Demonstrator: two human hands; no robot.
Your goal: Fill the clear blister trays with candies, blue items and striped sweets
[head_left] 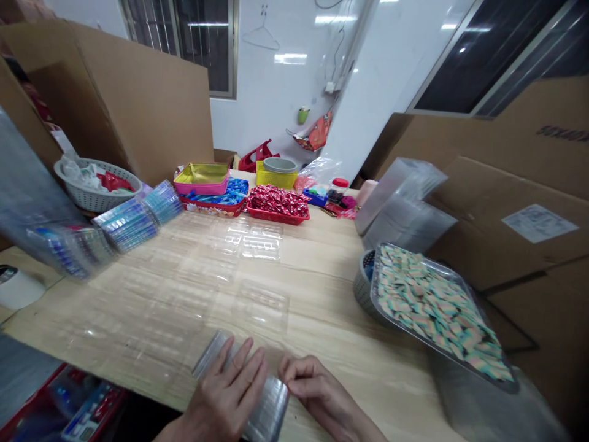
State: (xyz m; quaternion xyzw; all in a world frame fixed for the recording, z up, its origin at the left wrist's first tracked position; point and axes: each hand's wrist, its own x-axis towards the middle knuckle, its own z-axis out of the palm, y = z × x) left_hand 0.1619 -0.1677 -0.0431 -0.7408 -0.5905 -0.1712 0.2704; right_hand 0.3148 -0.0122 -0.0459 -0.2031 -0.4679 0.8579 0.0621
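**Pinned flat, worked at the corner**

Through my feed, the stack of clear, ridged plastic trays lies near the front edge of the pale wood-grain worktop. I see the left hand laid flat across it, fingers slightly spread, presumably to stop the slick plastic sliding. The right hand has thumb and fingertips drawn together at the stack's corner; I can't tell whether a layer is caught between them. Ahead, transparent moulded trays lie flat, side by side, which I take as keeping each one reachable. On my right, a shallow clear tray of pastel-striped pieces rests, apparently tilted, on a grey perforated basket, which seems to prop it up within easy reach.
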